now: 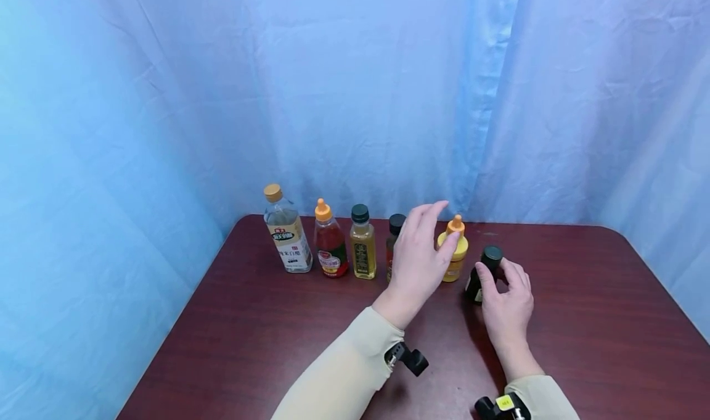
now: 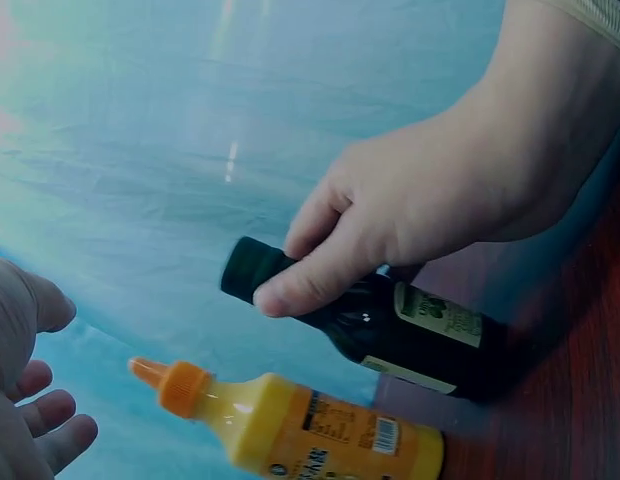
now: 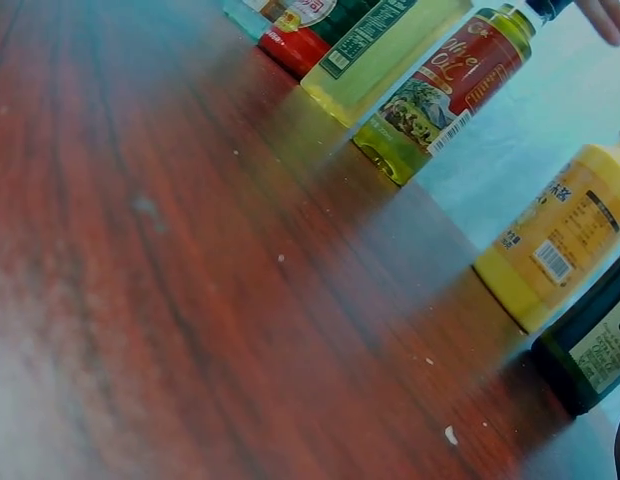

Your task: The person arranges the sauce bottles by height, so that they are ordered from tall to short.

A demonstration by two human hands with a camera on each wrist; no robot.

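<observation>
My right hand (image 1: 507, 306) pinches a dark green glass bottle (image 2: 365, 325) near its dark cap, thumb on one side and fingers on the other. That bottle stands on the table at the right end of a row of bottles. My left hand (image 1: 417, 256) hovers over the row with fingers extended and thumb spread, holding nothing. Nearest to it is a yellow squeeze bottle (image 2: 310, 420) with an orange nozzle, apart from the fingers in the left wrist view. Behind the left hand an olive oil bottle (image 3: 445, 90) with a red label is partly hidden in the head view.
Further left along the row stand a small bottle of yellow oil (image 1: 363, 250), a red sauce squeeze bottle (image 1: 331, 247) with an orange tip, and a tall clear vinegar bottle (image 1: 289, 238). The dark red wooden table (image 1: 249, 346) has a pale blue curtain (image 1: 360, 99) behind it.
</observation>
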